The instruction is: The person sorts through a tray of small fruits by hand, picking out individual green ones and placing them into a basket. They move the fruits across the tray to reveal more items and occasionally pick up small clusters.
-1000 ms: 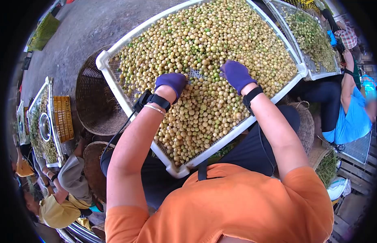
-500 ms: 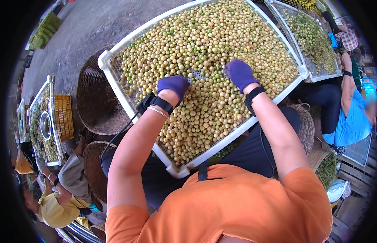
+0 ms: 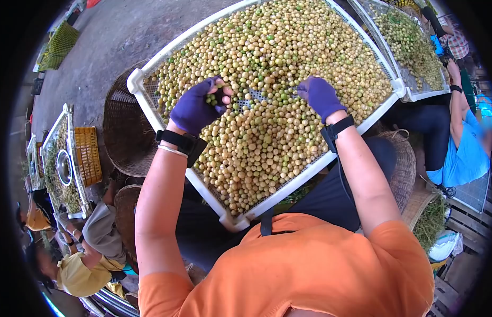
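A white-framed mesh tray (image 3: 177,46) full of small round yellow-green fruits (image 3: 256,142) lies in front of me. Above its left part is my left hand (image 3: 201,104), in a purple glove with bare fingertips, its fingers curled around some green fruits. My right hand (image 3: 321,96), gloved the same way, touches the fruits right of the middle, with fingers bent together; what they pinch, if anything, is hidden. Between both hands a patch of bare mesh (image 3: 250,99) shows.
A wicker basket (image 3: 124,127) stands left of the tray. Another fruit tray (image 3: 410,53) adjoins at upper right, near a person in blue (image 3: 462,158). At left are a person in yellow (image 3: 82,274), a tray with a metal bowl (image 3: 64,168) and a yellow crate (image 3: 88,156).
My left hand has lifted and moved left, turning so its fingers and the green fruits show. My right hand has shifted slightly right. The bare mesh patch looks larger.
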`<state>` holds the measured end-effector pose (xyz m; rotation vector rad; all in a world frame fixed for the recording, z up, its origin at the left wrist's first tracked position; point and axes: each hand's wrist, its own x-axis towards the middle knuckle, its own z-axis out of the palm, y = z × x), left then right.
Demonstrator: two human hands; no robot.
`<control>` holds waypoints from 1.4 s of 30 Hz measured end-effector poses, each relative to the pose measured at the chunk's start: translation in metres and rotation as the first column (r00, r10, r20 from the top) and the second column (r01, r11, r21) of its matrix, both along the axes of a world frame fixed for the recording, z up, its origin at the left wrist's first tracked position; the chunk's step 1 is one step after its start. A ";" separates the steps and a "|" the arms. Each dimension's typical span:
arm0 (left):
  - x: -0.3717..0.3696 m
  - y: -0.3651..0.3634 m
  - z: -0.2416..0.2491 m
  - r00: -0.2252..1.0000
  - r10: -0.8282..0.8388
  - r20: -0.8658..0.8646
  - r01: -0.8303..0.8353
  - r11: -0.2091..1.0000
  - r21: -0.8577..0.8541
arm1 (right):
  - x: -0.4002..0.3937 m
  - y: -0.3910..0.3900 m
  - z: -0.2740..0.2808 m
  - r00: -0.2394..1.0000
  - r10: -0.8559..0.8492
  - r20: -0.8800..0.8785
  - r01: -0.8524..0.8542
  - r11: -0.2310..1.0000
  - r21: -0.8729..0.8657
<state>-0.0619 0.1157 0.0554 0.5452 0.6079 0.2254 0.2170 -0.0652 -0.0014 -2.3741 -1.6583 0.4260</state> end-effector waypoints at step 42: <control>-0.015 -0.033 -0.009 0.937 -0.076 -0.342 0.219 0.889 0.401 | -0.010 0.007 0.002 0.919 -0.259 -0.296 0.262 0.965 -0.031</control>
